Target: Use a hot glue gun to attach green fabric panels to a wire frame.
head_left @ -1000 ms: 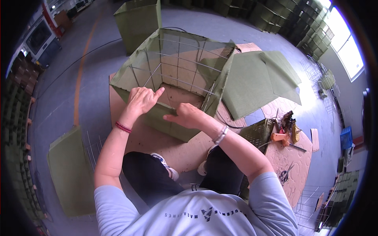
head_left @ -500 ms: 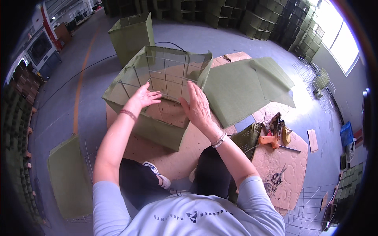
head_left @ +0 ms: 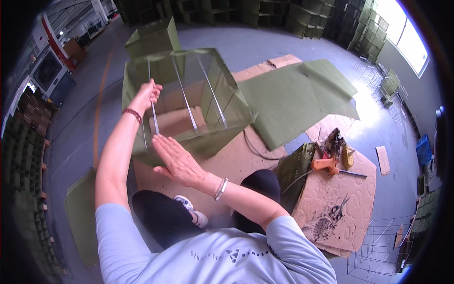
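Note:
A green fabric-covered wire-frame box (head_left: 220, 142) stands in front of me, its near side facing up with several bright parallel metal wires (head_left: 183, 94) across the opening. My left hand (head_left: 147, 94) is at the leftmost wire, fingers curled and closed around it. Lower down, my right hand (head_left: 179, 161) lies flat by the box's near edge, its fingers stretched out and fingertips close to that same wire's lower end. Through the opening, brown cardboard shows inside the box.
Green fabric sheets (head_left: 283, 102) lie right of the box. An orange glue gun (head_left: 325, 164) and scissors (head_left: 338, 208) rest on a cardboard-topped surface (head_left: 354, 227) at my right. Another green box (head_left: 153, 40) stands behind. Wire grids (head_left: 383, 251) are at lower right.
The box has been turned, so the parallel wires now cross its upper opening. My left hand has moved left and up and closed; my right hand has moved left and down.

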The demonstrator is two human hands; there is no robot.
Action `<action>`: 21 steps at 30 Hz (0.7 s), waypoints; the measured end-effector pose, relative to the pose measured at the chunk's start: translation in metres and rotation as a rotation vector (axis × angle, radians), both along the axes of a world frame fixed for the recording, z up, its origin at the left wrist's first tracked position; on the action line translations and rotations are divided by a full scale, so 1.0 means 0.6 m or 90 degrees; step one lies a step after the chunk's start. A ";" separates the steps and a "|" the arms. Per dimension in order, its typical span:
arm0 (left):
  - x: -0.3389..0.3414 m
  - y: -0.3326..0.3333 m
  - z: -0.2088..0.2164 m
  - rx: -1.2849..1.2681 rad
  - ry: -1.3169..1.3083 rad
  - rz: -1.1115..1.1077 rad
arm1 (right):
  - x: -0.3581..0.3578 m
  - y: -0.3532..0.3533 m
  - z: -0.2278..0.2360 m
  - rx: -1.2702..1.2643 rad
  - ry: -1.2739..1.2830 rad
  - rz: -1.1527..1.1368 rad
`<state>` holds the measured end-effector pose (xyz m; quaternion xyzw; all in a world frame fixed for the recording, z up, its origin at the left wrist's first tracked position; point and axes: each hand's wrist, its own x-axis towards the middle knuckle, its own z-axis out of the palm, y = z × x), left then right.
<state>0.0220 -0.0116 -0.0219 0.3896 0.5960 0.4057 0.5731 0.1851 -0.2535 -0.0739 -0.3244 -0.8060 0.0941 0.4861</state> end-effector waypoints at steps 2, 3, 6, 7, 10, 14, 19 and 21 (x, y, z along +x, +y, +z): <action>-0.026 0.003 0.003 0.063 0.074 0.017 | 0.023 -0.019 0.008 0.042 0.093 0.037; -0.044 -0.005 0.000 0.103 0.119 0.043 | 0.059 -0.018 0.015 0.072 0.102 -0.031; -0.068 -0.041 0.003 0.217 0.240 0.060 | 0.167 0.029 0.002 -0.065 0.155 -0.374; -0.060 -0.051 -0.003 0.202 0.238 0.051 | 0.195 0.048 -0.028 -0.229 0.246 -0.369; -0.010 -0.076 0.006 0.300 0.240 -0.031 | 0.194 0.064 -0.113 -0.393 0.348 -0.348; 0.007 -0.123 0.006 0.404 0.271 -0.053 | 0.160 0.033 -0.120 -0.357 0.540 -0.339; 0.017 -0.161 0.013 0.504 0.193 -0.057 | 0.171 0.045 -0.146 -0.370 0.466 -0.372; 0.028 -0.157 0.008 0.574 0.268 -0.011 | 0.174 0.065 -0.178 -0.358 0.415 -0.365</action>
